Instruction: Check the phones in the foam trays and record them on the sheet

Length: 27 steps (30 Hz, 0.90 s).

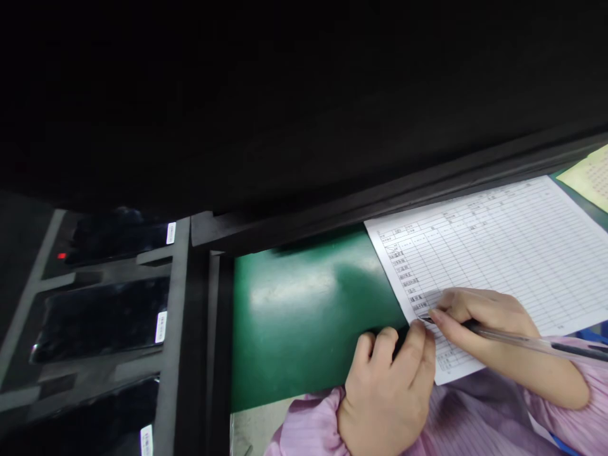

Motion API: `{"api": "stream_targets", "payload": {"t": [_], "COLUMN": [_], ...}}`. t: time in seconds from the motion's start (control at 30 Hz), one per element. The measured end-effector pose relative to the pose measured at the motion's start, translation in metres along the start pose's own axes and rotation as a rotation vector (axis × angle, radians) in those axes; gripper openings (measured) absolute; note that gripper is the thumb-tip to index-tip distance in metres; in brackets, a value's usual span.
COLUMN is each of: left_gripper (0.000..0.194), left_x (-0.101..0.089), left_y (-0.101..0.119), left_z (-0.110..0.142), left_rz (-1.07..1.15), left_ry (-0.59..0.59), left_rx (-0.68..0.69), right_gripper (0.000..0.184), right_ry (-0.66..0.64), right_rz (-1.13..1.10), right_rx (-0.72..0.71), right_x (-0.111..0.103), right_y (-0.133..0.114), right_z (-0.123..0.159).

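A pen (513, 341) with a clear barrel is gripped in my right hand (484, 320), its tip on the left columns of a printed form (513, 253). The form is a white ruled sheet, with some handwriting or print along its upper and left parts. My left hand (392, 386) rests at the sheet's lower left edge, fingers bent and partly apart, fingertips touching the paper near the pen tip. I see nothing held in it, though its thumb is hidden.
A green mat (304, 316) covers the table left of the form. Black phone-like devices (104, 316) with white labels lie in a grey slotted tray (173, 354) at left. A large dark panel (285, 114) overhangs the back. A yellow sheet (589, 177) lies far right.
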State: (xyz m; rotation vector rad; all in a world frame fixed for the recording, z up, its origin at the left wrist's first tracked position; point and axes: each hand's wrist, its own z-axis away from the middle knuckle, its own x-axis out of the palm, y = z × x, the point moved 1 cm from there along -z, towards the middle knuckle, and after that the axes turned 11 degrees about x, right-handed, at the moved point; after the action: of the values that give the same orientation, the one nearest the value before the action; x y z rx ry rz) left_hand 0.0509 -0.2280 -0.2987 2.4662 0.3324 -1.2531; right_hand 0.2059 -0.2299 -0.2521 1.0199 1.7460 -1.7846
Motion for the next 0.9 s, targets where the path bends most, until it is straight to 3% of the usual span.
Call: {"api": "stream_targets", "payload": {"t": [0.27,0.47,0.9], "left_gripper": [0.025,0.026,0.027], "left_x": [0.0001,0.0006,0.0014], "left_y": [-0.0015,-0.0008,-0.0006], "left_z": [-0.0005,-0.0005,-0.0019], "left_rz": [0.014,-0.001,-0.001], "left_ry": [-0.005,-0.017,-0.018], "left_rx": [-0.012,-0.015,-0.012], "right_gripper": [0.035,0.043,0.043], "right_ry": [0.009,0.0,-0.011], "right_rz": [0.004,-0.003,0.003], "right_rx": [-0.085,0.053,0.029], "right_x": [0.0013,0.0011,0.0002], "right_y": [0.0012,0.0028,0.0053], "right_z": [-0.0015,-0.0001,-0.0015]}}
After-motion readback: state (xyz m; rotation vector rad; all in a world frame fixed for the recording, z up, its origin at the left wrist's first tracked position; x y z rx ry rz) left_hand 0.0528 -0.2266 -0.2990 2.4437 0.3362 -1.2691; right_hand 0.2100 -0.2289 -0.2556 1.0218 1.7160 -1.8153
